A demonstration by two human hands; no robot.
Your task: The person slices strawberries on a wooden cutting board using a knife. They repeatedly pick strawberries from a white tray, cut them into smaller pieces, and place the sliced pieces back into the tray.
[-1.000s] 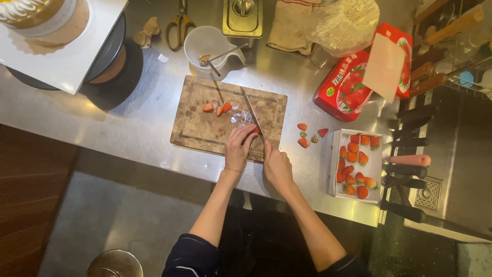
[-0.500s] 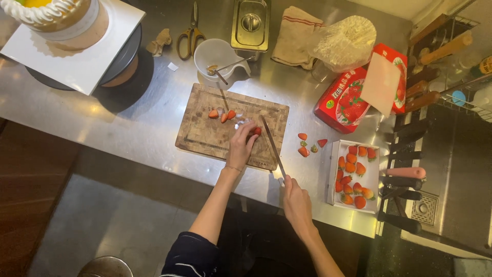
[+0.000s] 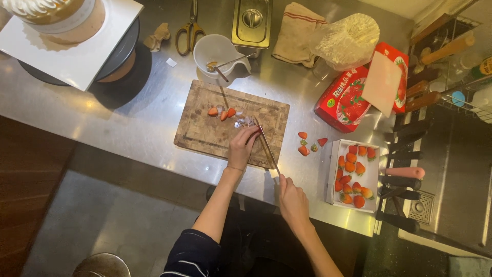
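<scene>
Head camera footage showed a person at a stainless steel counter [image 3: 128,123], working over a wooden cutting board [image 3: 205,131]. The left hand [image 3: 242,147] rested on the board's right half, fingers curled down near the knife blade; whether they pinched a piece of fruit could not be made out. The right hand [image 3: 291,197] was closed around the handle of a long knife [image 3: 267,145], held off the counter's near edge, the blade slanting up and left across the board toward the left fingertips. Cut strawberry pieces [image 3: 221,112] lay near the board's top edge, just beyond the knife tip. More loose strawberries [image 3: 309,143] sat on the counter to the right of the board, between it and a white tray of strawberries [image 3: 356,174]. A red strawberry carton [image 3: 348,100] stood behind the tray, with crumpled plastic wrap [image 3: 348,41] above it. At the back of the counter were a white measuring jug [image 3: 218,51] with a spoon in it, scissors [image 3: 190,31], a lidded steel container [image 3: 252,21] and a folded cloth [image 3: 297,32]. A frosted cake [image 3: 56,18] sat on a white board atop a turntable at far left.
</scene>
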